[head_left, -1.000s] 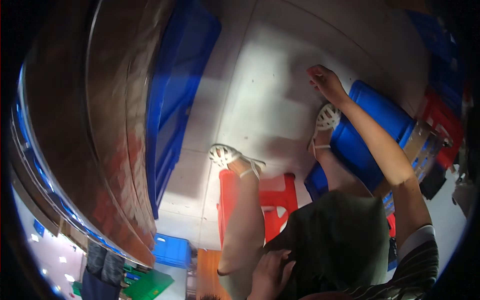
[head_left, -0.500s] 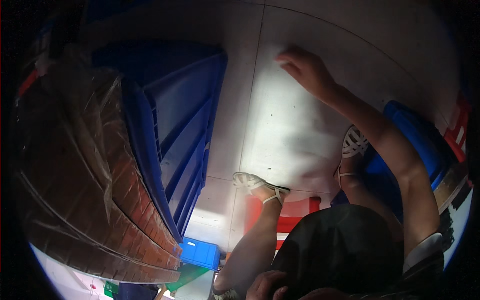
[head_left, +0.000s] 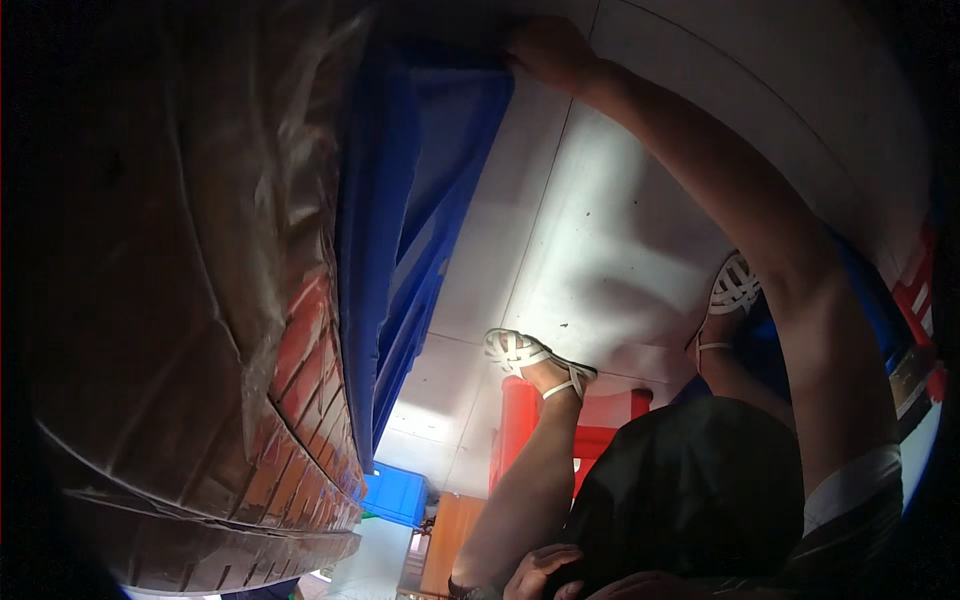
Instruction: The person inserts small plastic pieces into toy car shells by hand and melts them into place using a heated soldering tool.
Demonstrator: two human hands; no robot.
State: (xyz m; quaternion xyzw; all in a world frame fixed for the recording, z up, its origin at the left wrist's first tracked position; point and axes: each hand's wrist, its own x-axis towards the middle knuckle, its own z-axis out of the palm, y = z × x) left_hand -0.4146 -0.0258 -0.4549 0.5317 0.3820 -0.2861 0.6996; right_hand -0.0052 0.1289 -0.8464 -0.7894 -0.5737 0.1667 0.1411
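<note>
1. Nearest the viewer, at the lower edge, the left hand (head_left: 545,572) lies beside the dark garment (head_left: 690,490) covering the person's lap. Its fingers are bent; whether they close on anything cannot be told.
2. The right forearm (head_left: 720,170) rises from a sleeve with a pale cuff (head_left: 850,490) and slants up and leftward across the view.
3. At left, a brown stack (head_left: 310,390) with closely spaced vertical slits fills much of the field, partly covered by clear, creased film (head_left: 265,350).
4. Below the lap, parts of a red plastic stool (head_left: 514,425) show, the left lower leg crossing in front of it.
5. Two feet in white strapped sandals stand apart: the left sandal (head_left: 535,360) near the stool, the right sandal (head_left: 735,285) beside a blue bin (head_left: 765,350) largely hidden by leg and arm.
6. At the arm's far end, in shadow, the right hand (head_left: 548,50) is at the upper right corner of a large blue plastic container (head_left: 440,160). The fingers are too dark to show whether they touch or grip it.
7. This container, ribbed along its side, stands just right of the brown stack, above a pale tiled floor (head_left: 590,240).
8. Farthest, past the stack's lower end, are a smaller blue box (head_left: 397,495) and an orange-brown panel (head_left: 452,545).
</note>
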